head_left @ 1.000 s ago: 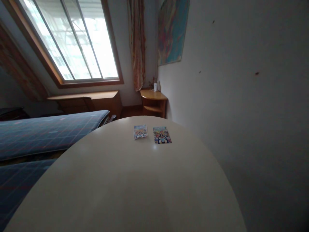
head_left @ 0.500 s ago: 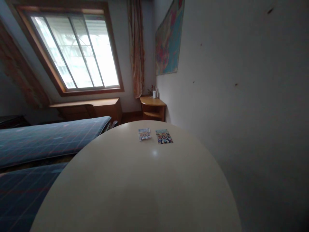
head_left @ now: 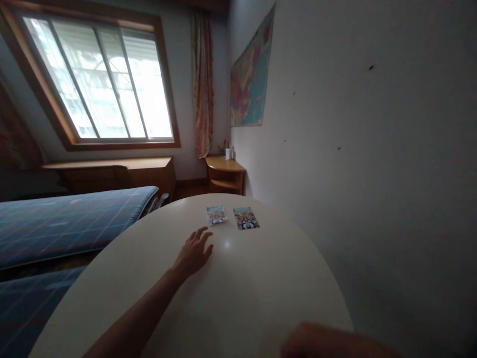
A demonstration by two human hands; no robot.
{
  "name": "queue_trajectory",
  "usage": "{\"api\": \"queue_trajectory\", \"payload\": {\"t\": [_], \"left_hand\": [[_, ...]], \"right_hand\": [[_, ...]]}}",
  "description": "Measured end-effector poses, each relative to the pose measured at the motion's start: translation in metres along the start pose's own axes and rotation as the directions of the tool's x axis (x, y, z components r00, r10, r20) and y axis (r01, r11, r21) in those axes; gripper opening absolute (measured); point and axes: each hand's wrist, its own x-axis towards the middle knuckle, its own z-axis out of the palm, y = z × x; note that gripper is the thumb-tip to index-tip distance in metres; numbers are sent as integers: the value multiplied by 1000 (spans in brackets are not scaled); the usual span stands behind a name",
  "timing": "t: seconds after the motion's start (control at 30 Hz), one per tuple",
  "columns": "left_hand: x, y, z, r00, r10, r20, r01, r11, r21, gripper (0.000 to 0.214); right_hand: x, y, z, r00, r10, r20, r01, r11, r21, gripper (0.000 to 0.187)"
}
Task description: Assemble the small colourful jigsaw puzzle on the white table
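Note:
Reaching across the white round table (head_left: pixel 283 278), my left hand (head_left: pixel 194 250) is open, its fingers spread and slightly bent, with nothing in them. Its fingertips are just short of a small printed packet (head_left: pixel 216 215) with a slightly raised, uneven edge. To the right of the packet lies a flat colourful printed card (head_left: pixel 246 218) with a similar picture. My right hand (head_left: pixel 324 342) is a blur at the bottom edge, low over the near right part of the table; its fingers cannot be made out.
On the left, a blue plaid mattress (head_left: pixel 74 219) comes close to the table's edge. A wall (head_left: pixel 335 199) stands along the right side. Beyond the table are a corner shelf (head_left: pixel 225 166), a wooden desk (head_left: pixel 149 163) and a window (head_left: pixel 108 79).
Both hands have come into view from below, the left reaching towards the packet. The view has shifted slightly, while packet and card lie as before on the table.

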Motion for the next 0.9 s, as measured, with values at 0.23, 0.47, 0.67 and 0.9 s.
{"api": "queue_trajectory", "payload": {"t": [0.23,0.47,0.67,0.9], "left_hand": [[5,-18,20,998,-64,-20,63,996,-59,27],[4,-21,18,999,-28,-25,25,994,-110,26],[6,-21,17,999,-40,-20,37,990,-136,30],[-4,1,7,983,166,76,-150,973,-177,48]], "right_hand": [[147,75,-53,784,298,-545,-346,938,14,57],[238,88,-51,701,510,-498,-611,790,-52,83],[213,60,-23,819,382,-428,-480,865,-146,80],[151,28,5,967,-146,-209,101,972,-211,56]]}}
